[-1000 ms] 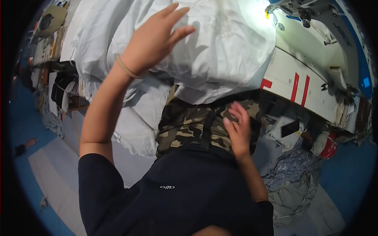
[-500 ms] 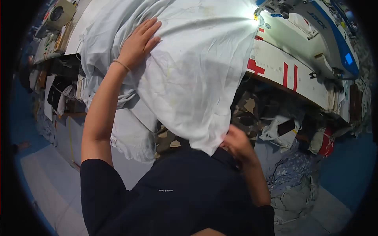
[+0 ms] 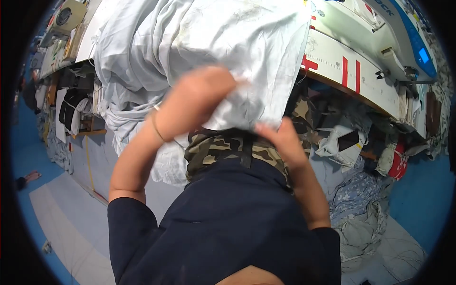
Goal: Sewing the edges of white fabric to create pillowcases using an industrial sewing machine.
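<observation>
A large white cloth [image 3: 237, 42] spreads over the sewing table and hangs toward my lap, with loose folds heaped on its left side. Over its near part passes my left hand [image 3: 202, 102], smeared by motion, so its fingers do not show clearly. At the cloth's lower right corner is my right hand [image 3: 285, 142]. Its thumb lies against the cloth and a finger points up past the side edge, thumb and finger apart. The white and blue sewing machine [image 3: 413, 42] stands at the upper right, its needle area cut off by the top of the picture.
The white table edge [image 3: 327, 52] carries red marks. Under it at the right, a phone [image 3: 348, 140] lies on a white bundle, near a red and white bundle [image 3: 394, 164] and piled patterned cloth [image 3: 351, 199]. A boxy beige device [image 3: 66, 16] stands far left.
My left hand has lifted from the cloth's upper left and come nearer and right. My right hand has moved up with the cloth's near edge, baring more of the camouflage fabric on my lap.
</observation>
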`<action>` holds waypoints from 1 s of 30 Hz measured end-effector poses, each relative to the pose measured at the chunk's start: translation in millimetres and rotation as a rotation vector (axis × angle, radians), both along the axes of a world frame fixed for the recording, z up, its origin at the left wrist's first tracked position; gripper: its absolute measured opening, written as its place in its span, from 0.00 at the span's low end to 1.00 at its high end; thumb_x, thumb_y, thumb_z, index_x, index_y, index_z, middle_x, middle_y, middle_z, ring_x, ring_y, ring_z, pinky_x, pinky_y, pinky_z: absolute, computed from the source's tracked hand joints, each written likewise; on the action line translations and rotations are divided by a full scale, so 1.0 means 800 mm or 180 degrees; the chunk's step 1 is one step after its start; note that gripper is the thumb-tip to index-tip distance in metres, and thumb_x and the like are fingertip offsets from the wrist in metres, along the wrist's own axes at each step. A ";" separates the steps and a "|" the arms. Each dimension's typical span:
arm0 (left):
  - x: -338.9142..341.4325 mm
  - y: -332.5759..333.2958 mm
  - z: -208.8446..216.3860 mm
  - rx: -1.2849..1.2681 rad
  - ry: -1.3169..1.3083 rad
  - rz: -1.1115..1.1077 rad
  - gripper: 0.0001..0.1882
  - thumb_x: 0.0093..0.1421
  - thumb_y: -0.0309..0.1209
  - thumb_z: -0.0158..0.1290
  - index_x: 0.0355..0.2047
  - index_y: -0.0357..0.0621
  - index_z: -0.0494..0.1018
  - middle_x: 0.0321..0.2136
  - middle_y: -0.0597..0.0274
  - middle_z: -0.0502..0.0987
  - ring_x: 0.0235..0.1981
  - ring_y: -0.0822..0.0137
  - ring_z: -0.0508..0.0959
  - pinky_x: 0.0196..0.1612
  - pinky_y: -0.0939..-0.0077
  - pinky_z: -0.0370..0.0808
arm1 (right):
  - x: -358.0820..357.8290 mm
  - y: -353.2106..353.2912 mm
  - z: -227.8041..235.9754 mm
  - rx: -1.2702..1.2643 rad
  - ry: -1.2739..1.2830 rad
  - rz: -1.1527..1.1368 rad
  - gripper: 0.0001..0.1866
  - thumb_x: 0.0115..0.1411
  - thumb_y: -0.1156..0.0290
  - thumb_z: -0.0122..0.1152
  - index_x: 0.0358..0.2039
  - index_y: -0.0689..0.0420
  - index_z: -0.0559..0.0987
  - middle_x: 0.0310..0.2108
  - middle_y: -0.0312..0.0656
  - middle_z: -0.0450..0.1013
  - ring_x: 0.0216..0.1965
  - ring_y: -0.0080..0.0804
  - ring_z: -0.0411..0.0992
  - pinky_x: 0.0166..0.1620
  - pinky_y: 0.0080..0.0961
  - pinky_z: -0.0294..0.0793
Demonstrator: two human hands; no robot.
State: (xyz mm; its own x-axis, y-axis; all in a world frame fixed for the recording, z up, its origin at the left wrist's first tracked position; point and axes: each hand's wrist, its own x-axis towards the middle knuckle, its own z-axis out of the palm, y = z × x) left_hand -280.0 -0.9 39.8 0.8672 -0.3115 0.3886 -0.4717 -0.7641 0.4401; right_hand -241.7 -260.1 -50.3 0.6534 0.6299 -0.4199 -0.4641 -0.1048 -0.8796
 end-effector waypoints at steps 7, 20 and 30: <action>-0.035 -0.130 -0.053 0.0209 0.0818 -0.1259 0.11 0.55 0.30 0.55 0.38 0.40 0.76 0.29 0.61 0.74 0.34 0.60 0.80 0.35 0.67 0.79 | -0.064 -0.066 0.028 -0.0162 -0.0672 0.0556 0.06 0.64 0.75 0.65 0.37 0.65 0.83 0.39 0.44 0.80 0.44 0.31 0.78 0.48 0.26 0.75; 0.047 -0.056 0.017 -0.1035 0.2052 -0.1432 0.11 0.58 0.21 0.56 0.42 0.38 0.77 0.33 0.55 0.79 0.34 0.53 0.81 0.38 0.61 0.77 | 0.015 -0.057 0.018 -0.0342 -0.3915 -0.0192 0.11 0.46 0.85 0.66 0.31 0.59 0.82 0.37 0.43 0.79 0.42 0.41 0.79 0.47 0.38 0.69; 0.093 0.063 -0.085 0.0281 -0.0249 0.2735 0.05 0.61 0.21 0.57 0.37 0.40 0.74 0.34 0.55 0.74 0.39 0.52 0.73 0.45 0.60 0.68 | 0.025 -0.073 -0.014 -0.0200 -0.3611 0.0035 0.11 0.47 0.83 0.68 0.32 0.57 0.84 0.37 0.40 0.81 0.42 0.38 0.82 0.39 0.30 0.75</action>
